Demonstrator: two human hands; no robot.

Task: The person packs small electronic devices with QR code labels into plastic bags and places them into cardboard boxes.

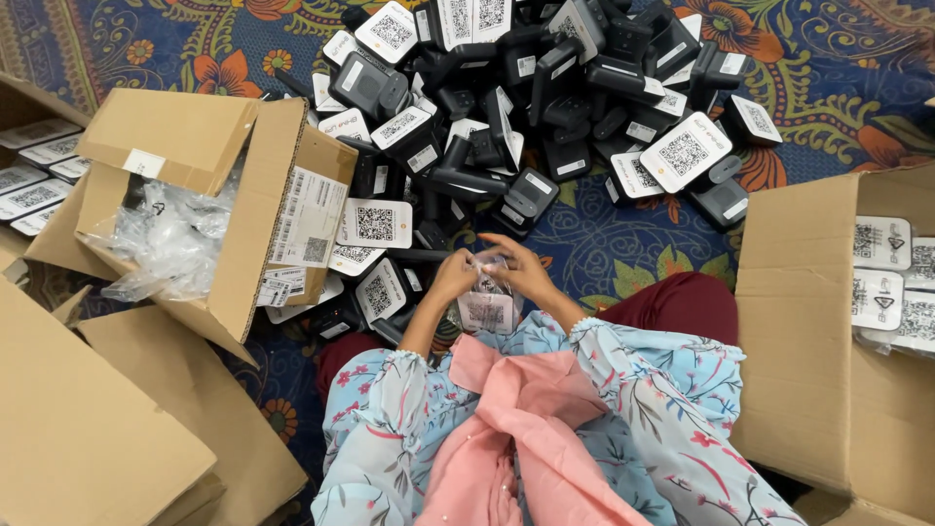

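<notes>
A small device in a clear bag [487, 307] is held between the left hand [454, 276] and the right hand [523, 270], both closed on it above the lap. A pile of black devices [526, 107] with white code labels is spread on a patterned cloth [818, 88] ahead. An open box [224, 209] of clear bags [166, 239] is seen on the left, another box [808, 331] of devices on the right

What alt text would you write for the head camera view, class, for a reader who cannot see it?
Seen from above, a seated person's left hand and right hand together hold a small device in a clear bag. A heap of black devices with white code labels lies ahead on patterned cloth, between open cardboard boxes.
</notes>
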